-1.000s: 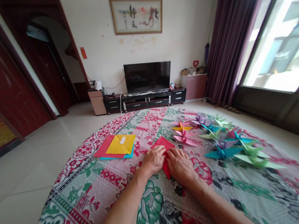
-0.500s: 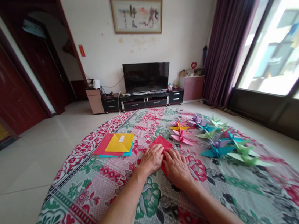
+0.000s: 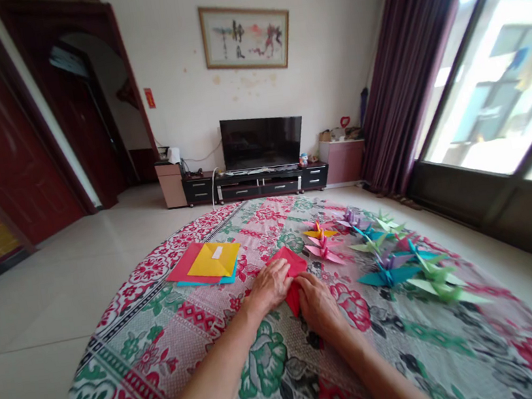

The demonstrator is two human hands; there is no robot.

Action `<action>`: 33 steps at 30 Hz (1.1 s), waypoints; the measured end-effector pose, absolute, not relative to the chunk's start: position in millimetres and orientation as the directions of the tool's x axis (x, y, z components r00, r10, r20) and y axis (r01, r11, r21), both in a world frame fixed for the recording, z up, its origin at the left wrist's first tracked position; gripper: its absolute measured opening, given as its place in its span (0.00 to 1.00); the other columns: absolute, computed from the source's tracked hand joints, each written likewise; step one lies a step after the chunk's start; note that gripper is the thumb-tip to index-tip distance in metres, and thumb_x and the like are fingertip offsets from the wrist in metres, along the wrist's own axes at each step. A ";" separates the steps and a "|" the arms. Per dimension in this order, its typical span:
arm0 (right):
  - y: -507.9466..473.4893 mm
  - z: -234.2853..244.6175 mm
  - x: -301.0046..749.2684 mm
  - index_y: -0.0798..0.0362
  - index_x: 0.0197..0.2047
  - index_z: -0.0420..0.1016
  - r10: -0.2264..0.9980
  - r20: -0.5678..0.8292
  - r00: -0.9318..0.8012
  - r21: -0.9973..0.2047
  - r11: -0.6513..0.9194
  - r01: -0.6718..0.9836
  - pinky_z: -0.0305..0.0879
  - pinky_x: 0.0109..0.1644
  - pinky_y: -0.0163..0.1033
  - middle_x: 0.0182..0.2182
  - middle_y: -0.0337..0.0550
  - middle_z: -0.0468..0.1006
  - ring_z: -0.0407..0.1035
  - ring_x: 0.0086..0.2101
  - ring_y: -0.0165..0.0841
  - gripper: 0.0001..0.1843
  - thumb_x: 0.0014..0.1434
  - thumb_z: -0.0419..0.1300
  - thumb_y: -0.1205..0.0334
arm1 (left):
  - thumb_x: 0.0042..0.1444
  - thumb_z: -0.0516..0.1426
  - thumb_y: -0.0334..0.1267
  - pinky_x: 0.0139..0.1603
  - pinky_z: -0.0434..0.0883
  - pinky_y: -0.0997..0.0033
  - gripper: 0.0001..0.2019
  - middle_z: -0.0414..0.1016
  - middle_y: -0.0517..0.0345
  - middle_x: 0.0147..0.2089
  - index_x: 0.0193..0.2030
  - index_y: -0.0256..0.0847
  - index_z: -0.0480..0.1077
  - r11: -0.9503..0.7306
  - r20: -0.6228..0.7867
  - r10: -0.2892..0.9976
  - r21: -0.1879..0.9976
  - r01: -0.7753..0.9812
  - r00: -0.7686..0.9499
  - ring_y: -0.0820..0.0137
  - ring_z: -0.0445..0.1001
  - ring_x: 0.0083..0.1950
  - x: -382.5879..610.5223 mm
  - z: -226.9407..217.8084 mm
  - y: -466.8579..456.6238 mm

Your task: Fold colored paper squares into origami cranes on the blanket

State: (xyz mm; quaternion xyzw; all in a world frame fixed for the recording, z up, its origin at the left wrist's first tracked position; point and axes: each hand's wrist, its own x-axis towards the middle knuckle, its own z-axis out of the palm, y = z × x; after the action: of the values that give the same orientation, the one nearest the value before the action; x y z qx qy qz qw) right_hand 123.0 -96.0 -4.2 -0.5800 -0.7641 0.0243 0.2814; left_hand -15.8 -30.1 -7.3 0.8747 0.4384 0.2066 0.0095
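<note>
A partly folded sheet of red origami paper [image 3: 296, 261] lies on the cloth in front of me, its top corner pointing away. My left hand [image 3: 271, 284] holds it down from the left, fingers bent across its middle. At the paper's right edge, my right hand [image 3: 319, 305] has its fingers curled and pressed together on a fold. The fingertips partly cover the creases. To the right stand several finished paper cranes, among them a pink one [image 3: 324, 248], a blue one [image 3: 388, 275] and a light green one [image 3: 443, 280].
Left of my hands is a small stack of square paper, with a yellow sheet [image 3: 215, 263] bearing a white label over a red sheet [image 3: 184, 268] and a blue one. A flowered tablecloth [image 3: 202, 347] covers the round table. Beyond are a television [image 3: 262, 142] and low cabinets.
My right hand has shifted slightly down and right along the paper, uncovering more of its lower part. My left hand stays on the paper. The view has tilted up slightly.
</note>
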 end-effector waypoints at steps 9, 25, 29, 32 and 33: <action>-82.1 -1.3 122.6 0.56 0.41 0.72 0.878 0.443 -0.182 -0.382 0.369 0.847 0.59 0.51 0.35 0.44 0.48 0.72 0.66 0.45 0.33 0.15 0.58 0.46 0.71 | 0.61 0.46 0.38 0.59 0.62 0.64 0.16 0.66 0.48 0.57 0.52 0.38 0.67 -0.656 0.353 0.735 0.155 0.739 0.578 0.65 0.62 0.60 -17.3 -1.9 -11.7; -92.7 -0.7 126.5 0.53 0.29 0.72 0.845 0.483 -0.230 -0.446 0.464 0.765 0.60 0.47 0.38 0.38 0.45 0.74 0.67 0.40 0.33 0.07 0.55 0.53 0.68 | 0.60 0.47 0.39 0.61 0.60 0.62 0.17 0.64 0.53 0.59 0.54 0.42 0.66 -0.604 0.361 0.778 0.206 0.770 0.514 0.65 0.59 0.62 -17.2 -10.8 -10.5; -94.2 -1.1 127.8 0.54 0.28 0.71 0.835 0.492 -0.247 -0.458 0.490 0.742 0.59 0.49 0.39 0.39 0.45 0.74 0.67 0.41 0.33 0.08 0.55 0.53 0.68 | 0.60 0.47 0.38 0.61 0.59 0.63 0.18 0.64 0.52 0.60 0.55 0.42 0.66 -0.601 0.349 0.782 0.207 0.772 0.516 0.65 0.59 0.62 -17.2 -11.1 -10.2; -97.1 1.4 128.3 0.54 0.27 0.71 0.831 0.488 -0.266 -0.462 0.505 0.729 0.59 0.49 0.39 0.38 0.45 0.74 0.67 0.40 0.32 0.07 0.55 0.54 0.69 | 0.60 0.46 0.38 0.61 0.59 0.62 0.19 0.63 0.52 0.60 0.56 0.42 0.65 -0.599 0.339 0.786 0.210 0.773 0.517 0.65 0.57 0.63 -17.3 -12.4 -8.8; -98.2 2.5 128.3 0.53 0.27 0.71 0.829 0.485 -0.279 -0.462 0.513 0.724 0.59 0.48 0.38 0.38 0.44 0.74 0.67 0.40 0.32 0.08 0.55 0.54 0.68 | 0.60 0.46 0.39 0.61 0.59 0.62 0.19 0.62 0.52 0.61 0.56 0.42 0.65 -0.598 0.339 0.787 0.213 0.773 0.515 0.65 0.57 0.63 -17.4 -12.8 -8.5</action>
State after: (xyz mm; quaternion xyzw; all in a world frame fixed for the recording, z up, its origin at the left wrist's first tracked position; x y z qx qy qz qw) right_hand 128.3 -98.2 2.5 -0.4877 -0.7960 0.0753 0.3505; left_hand -17.4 -8.5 -12.8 0.8703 0.4482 0.2037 0.0175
